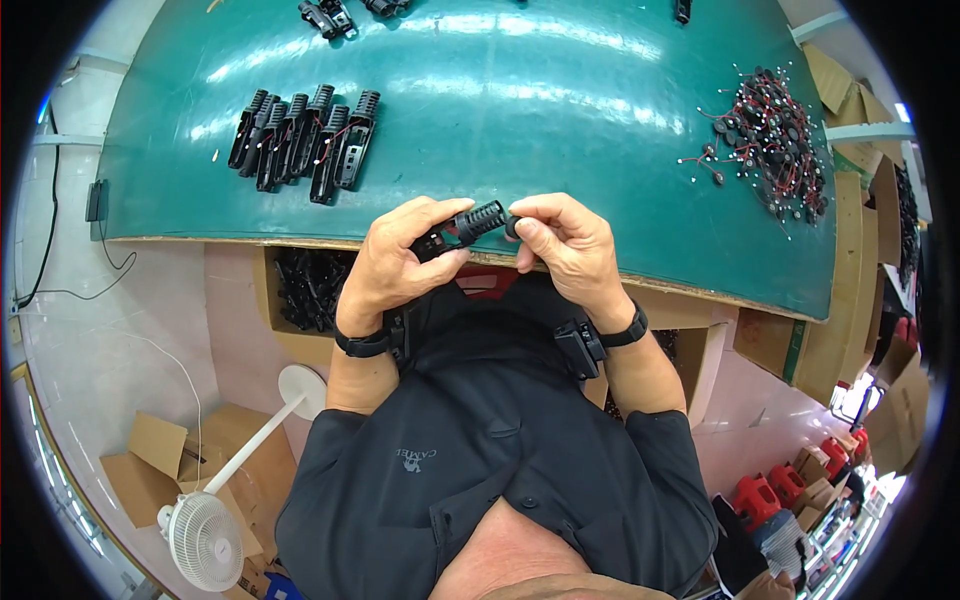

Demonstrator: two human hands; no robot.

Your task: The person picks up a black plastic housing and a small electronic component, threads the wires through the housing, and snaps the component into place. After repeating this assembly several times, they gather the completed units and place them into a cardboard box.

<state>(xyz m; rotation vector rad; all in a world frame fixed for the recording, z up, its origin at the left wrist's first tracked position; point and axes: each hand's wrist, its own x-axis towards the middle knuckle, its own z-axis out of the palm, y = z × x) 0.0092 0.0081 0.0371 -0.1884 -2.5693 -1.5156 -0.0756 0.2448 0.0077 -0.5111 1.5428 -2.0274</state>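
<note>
The housings [297, 140] lay on the worktable [560, 130] at upper left of frame; the wired components [775, 145], at upper right. The left hand [395, 255] and right hand [578, 250] were located centrally. The fan [205, 541] stood lower left.

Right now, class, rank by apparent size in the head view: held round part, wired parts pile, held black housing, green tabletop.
1. Green tabletop
2. Wired parts pile
3. Held black housing, in left hand
4. Held round part, in right hand

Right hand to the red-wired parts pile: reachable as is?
Likely yes, perhaps with a stretch: only green tabletop shows between the right hand and the pile of red-wired parts. The hand already holds a small black part, though.
</note>
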